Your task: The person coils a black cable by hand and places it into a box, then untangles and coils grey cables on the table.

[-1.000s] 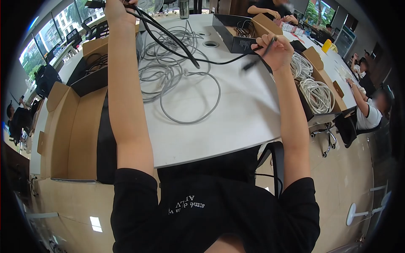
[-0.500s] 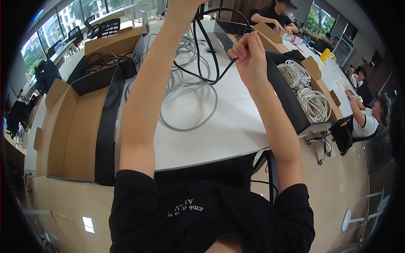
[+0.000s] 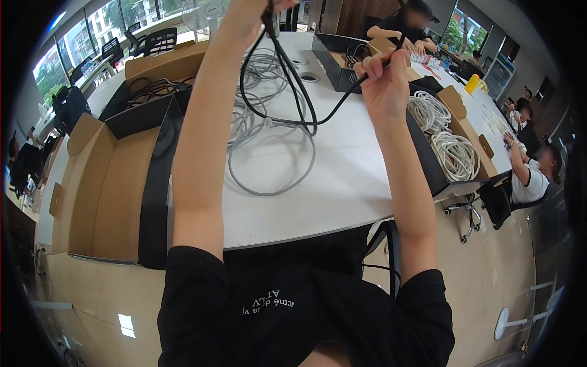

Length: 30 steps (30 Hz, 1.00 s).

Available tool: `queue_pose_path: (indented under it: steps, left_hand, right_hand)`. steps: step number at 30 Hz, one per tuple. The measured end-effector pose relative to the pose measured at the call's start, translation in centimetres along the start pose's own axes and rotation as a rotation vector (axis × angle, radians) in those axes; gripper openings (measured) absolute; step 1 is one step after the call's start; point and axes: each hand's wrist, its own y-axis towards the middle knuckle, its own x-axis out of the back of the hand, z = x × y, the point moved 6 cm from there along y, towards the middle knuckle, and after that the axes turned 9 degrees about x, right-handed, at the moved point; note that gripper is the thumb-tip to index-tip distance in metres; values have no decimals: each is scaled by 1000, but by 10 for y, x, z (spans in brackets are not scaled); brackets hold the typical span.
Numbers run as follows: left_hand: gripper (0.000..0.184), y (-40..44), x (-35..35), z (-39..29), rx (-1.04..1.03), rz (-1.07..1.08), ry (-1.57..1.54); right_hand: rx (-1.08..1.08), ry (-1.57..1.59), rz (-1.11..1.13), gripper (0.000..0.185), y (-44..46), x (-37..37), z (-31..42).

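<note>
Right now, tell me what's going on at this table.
A person holds black cable over the white table. The left grip has its gathered loops near the top of the view, while the right grip pinches another part of it. Grey cable lies loosely tangled on the table, and white coils sit in a box on the right.

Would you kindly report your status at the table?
Left hand, partly out of frame, holding looped black cable. Right hand pinching same cable. Loops sagging between hands. Loose gray cabling on white table below, possible snag.
</note>
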Motion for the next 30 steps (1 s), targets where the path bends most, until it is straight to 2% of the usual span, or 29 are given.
queue_pose_path:
  steps: [2, 3, 6, 7, 9, 10, 12, 13, 16, 19, 22, 26, 30]
  left_hand:
    - [41, -10, -28, -1, 10, 108, 57]
    - [37, -10, -37, -1, -64, 220, 81]
    - [35, -9, -54, 0, -85, 233, 159]
    - [30, -19, -60, -4, -62, 241, -45]
    - [28, -15, -59, 0, 9, 312, -137]
    - [26, -12, -57, 2, 43, 346, -182]
    - [23, -5, -44, 0, 2, 235, -274]
    - [22, -2, -38, -1, -18, 181, -320]
    - [22, -4, -34, -5, -87, 83, -351]
    - [23, -6, -41, -6, -153, 104, -376]
    - [23, -11, -54, -3, -149, 114, -414]
    - [21, -12, -63, -4, -43, 256, -431]
    - [28, -19, -73, -15, 28, 456, -463]
  right_hand:
    - [-34, -82, 64, 28, -4, -6, -7]
    - [-56, -165, 118, 28, -9, -11, -13]
    - [-137, -245, 214, 31, -20, -19, -28]
    - [-157, -276, 244, 32, -21, -21, -28]
    - [-178, -410, 315, 28, -23, -20, -27]
    - [-109, -500, 317, 26, -23, -20, -25]
    - [36, -680, 318, 23, -25, -18, -25]
    - [79, -770, 341, 31, -27, -17, -26]
    - [179, -976, 388, 84, -28, -12, -25]
    - [9, -446, 488, 102, -24, -19, -32]
    - [-246, -381, 500, 104, -40, -37, -32]
    - [-466, -630, 469, 91, -43, -42, -38]
    - [-494, -712, 433, 88, -43, -37, -43]
